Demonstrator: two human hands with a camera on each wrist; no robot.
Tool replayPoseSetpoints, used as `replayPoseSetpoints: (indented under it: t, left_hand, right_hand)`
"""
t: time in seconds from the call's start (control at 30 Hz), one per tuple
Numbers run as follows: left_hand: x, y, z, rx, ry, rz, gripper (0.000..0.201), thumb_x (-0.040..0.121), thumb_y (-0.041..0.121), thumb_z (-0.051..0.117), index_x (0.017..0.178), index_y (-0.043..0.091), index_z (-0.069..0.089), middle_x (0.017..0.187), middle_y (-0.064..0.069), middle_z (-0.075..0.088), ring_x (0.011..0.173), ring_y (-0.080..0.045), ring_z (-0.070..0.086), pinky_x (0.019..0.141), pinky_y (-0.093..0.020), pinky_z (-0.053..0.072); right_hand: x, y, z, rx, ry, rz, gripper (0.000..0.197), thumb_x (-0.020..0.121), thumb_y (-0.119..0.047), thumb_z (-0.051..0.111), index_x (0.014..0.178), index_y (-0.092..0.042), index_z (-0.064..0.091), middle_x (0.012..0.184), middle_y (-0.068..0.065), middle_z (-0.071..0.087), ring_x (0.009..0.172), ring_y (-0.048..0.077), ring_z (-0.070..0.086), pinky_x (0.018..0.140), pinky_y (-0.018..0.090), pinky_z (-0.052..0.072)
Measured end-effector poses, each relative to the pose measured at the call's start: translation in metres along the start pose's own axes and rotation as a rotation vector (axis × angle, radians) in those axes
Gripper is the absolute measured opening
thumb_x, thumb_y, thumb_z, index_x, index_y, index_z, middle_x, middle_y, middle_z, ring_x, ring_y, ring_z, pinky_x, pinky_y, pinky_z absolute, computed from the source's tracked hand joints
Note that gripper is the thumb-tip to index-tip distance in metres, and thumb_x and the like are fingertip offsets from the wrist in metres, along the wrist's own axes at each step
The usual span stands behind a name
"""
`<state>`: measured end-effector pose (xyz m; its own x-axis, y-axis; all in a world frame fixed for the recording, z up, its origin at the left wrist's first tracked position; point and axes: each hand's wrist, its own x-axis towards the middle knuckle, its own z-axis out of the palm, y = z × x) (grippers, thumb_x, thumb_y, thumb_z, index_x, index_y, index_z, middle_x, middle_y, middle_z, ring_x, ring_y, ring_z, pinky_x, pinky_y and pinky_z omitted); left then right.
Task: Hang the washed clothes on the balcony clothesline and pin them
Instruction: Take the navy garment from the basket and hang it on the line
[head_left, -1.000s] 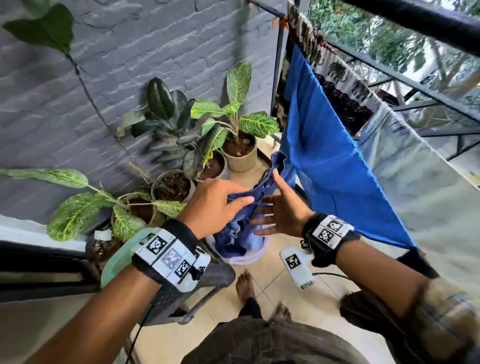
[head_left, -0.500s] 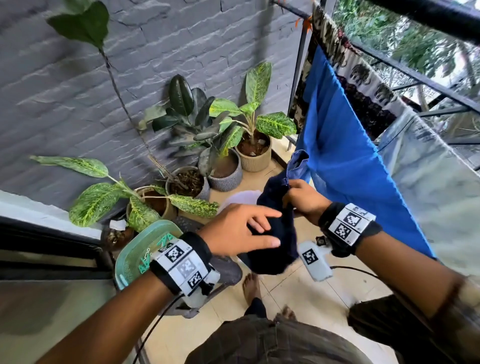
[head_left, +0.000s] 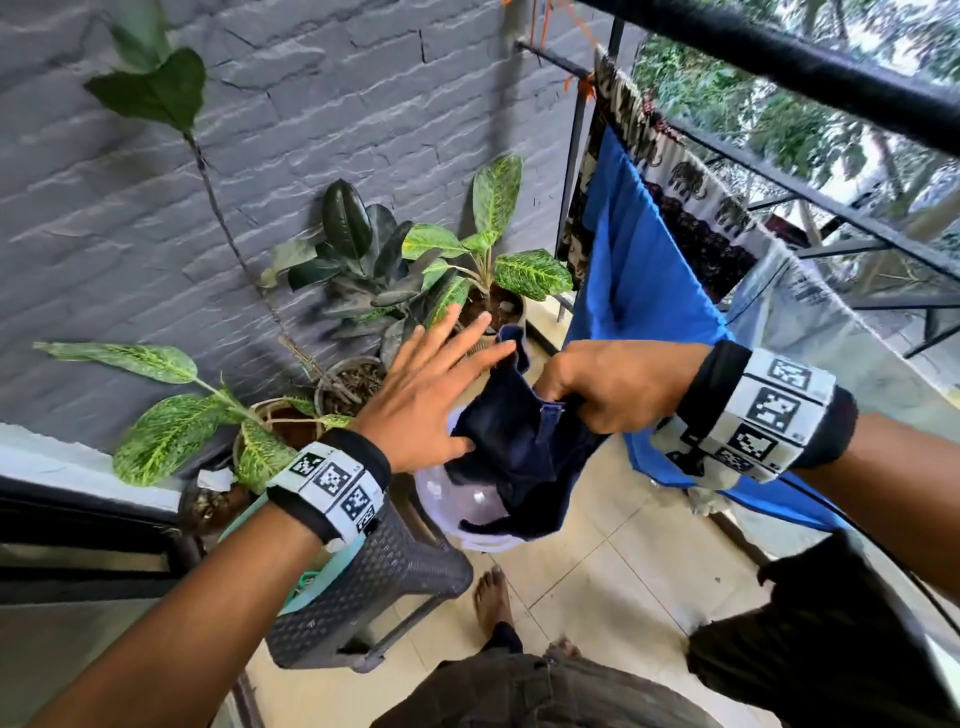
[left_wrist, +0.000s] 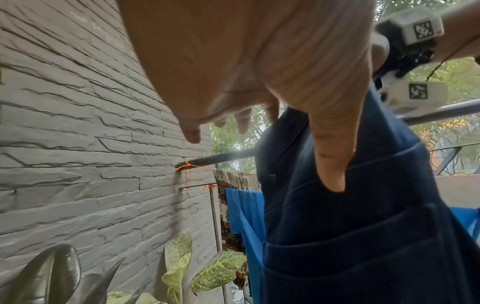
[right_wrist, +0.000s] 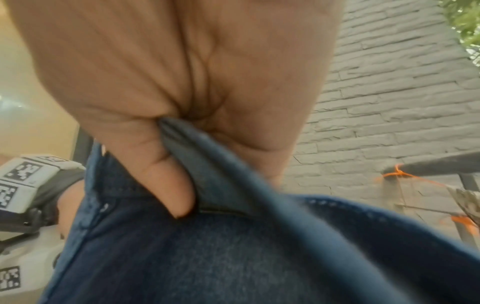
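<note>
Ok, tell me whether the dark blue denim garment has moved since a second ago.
Yes. The dark blue denim garment has risen out of the pale plastic basin below it, lifted in the right hand's grip.

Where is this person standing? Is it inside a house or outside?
Most likely a home balcony, open to the outdoors: a railing with trees beyond, a clothesline hung with a blue cloth, and potted plants by a grey wall.

— What sort of place is this?
— A home balcony: grey stone-clad wall (head_left: 311, 130), pale floor tiles (head_left: 597, 571), a black railing (head_left: 810, 78) with trees beyond.
— Anything homely?
— Potted plants (head_left: 483, 270) along the wall, a blue cloth (head_left: 639, 291) and an elephant-print cloth (head_left: 691, 192) hung up.
</note>
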<state>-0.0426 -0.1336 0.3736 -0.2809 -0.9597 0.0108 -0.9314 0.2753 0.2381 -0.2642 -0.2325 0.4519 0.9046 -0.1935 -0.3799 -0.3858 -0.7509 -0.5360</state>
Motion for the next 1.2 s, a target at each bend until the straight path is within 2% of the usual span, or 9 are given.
replayPoseSetpoints:
  t: [0.1,0.17,0.27,0.37,0.57,0.73,0.97,1.07,1.2]
  left_hand:
    - [0.004,0.002,-0.001,-0.071,-0.01,0.013,0.092,0.06,0.041,0.084,0.138,0.033,0.036,0.167,0.01,0.007,0.154,-0.013,-0.013,0.124,-0.047,-0.008]
    - [0.006,0.002,-0.001,-0.122,-0.1,-0.036,0.08,0.06,0.043,0.083,0.124,0.03,0.038,0.16,0.002,0.031,0.153,-0.015,0.016,0.124,-0.043,-0.01]
    - [0.004,0.006,0.003,-0.191,-0.194,-0.093,0.065,0.06,0.041,0.083,0.109,0.027,0.042,0.107,0.003,0.058,0.107,-0.021,0.055,0.12,-0.041,0.023]
    - [-0.003,0.011,0.005,-0.074,-0.226,-0.09,0.076,0.056,0.053,0.085,0.121,0.032,0.052,0.098,0.008,0.053,0.102,-0.023,0.055,0.095,-0.037,0.039]
    - [-0.016,-0.003,0.001,0.041,-0.319,-0.243,0.08,0.06,0.077,0.073,0.124,0.04,0.042,0.081,0.01,0.061,0.091,-0.025,0.062,0.092,-0.038,0.037]
    - [-0.028,-0.008,-0.012,0.125,-0.201,-0.26,0.051,0.078,0.069,0.063,0.119,0.043,0.048,0.064,0.008,0.056,0.086,-0.022,0.065,0.09,-0.037,0.038]
    - [-0.027,0.019,-0.02,0.168,-0.193,-0.31,0.052,0.086,0.056,0.065,0.131,0.033,0.047,0.066,0.01,0.057,0.092,-0.026,0.067,0.083,-0.036,0.042]
    - [-0.024,0.028,-0.019,0.238,-0.258,-0.263,0.034,0.09,0.055,0.059,0.113,0.032,0.068,0.095,0.003,0.07,0.105,-0.023,0.063,0.095,-0.038,0.041]
    - [-0.023,0.033,-0.012,0.174,-0.27,-0.19,0.028,0.085,0.051,0.066,0.076,0.029,0.051,0.087,0.008,0.041,0.094,-0.018,0.042,0.084,-0.034,0.04]
  right_hand:
    - [-0.005,-0.006,0.001,-0.081,0.037,-0.058,0.028,0.073,0.002,0.057,0.087,-0.018,0.07,0.085,-0.002,0.066,0.075,0.011,0.053,0.067,0.026,0.045]
    - [-0.008,-0.005,0.005,-0.133,0.062,-0.061,0.025,0.074,0.0,0.058,0.089,-0.017,0.069,0.091,0.004,0.066,0.081,0.016,0.053,0.07,0.028,0.044]
    - [-0.011,-0.002,0.01,-0.178,0.104,-0.087,0.023,0.074,-0.001,0.06,0.09,-0.016,0.068,0.092,0.006,0.065,0.085,0.017,0.052,0.07,0.024,0.035]
    - [-0.016,-0.002,0.013,-0.201,0.112,-0.125,0.026,0.073,0.0,0.058,0.091,-0.015,0.068,0.089,0.004,0.068,0.089,0.025,0.058,0.073,0.033,0.045]
    - [-0.025,0.014,0.018,-0.238,0.166,-0.103,0.019,0.085,-0.009,0.059,0.099,-0.022,0.064,0.1,-0.003,0.066,0.093,0.02,0.055,0.079,0.035,0.048]
    - [-0.025,0.032,0.027,-0.169,0.162,-0.003,0.029,0.087,-0.018,0.054,0.11,-0.034,0.06,0.102,-0.01,0.064,0.093,0.014,0.055,0.084,0.035,0.049]
    - [-0.034,0.06,0.051,0.003,0.145,0.229,0.072,0.08,-0.015,0.051,0.139,-0.048,0.027,0.096,-0.006,0.061,0.086,0.016,0.054,0.082,0.031,0.046]
    - [-0.037,0.07,0.071,-0.007,0.077,0.307,0.06,0.073,-0.03,0.045,0.131,-0.042,0.049,0.107,-0.009,0.062,0.099,0.015,0.057,0.092,0.034,0.047]
    - [-0.04,0.086,0.103,-0.019,0.063,0.4,0.026,0.078,-0.033,0.053,0.101,-0.034,0.064,0.101,-0.009,0.06,0.099,0.016,0.056,0.088,0.033,0.048]
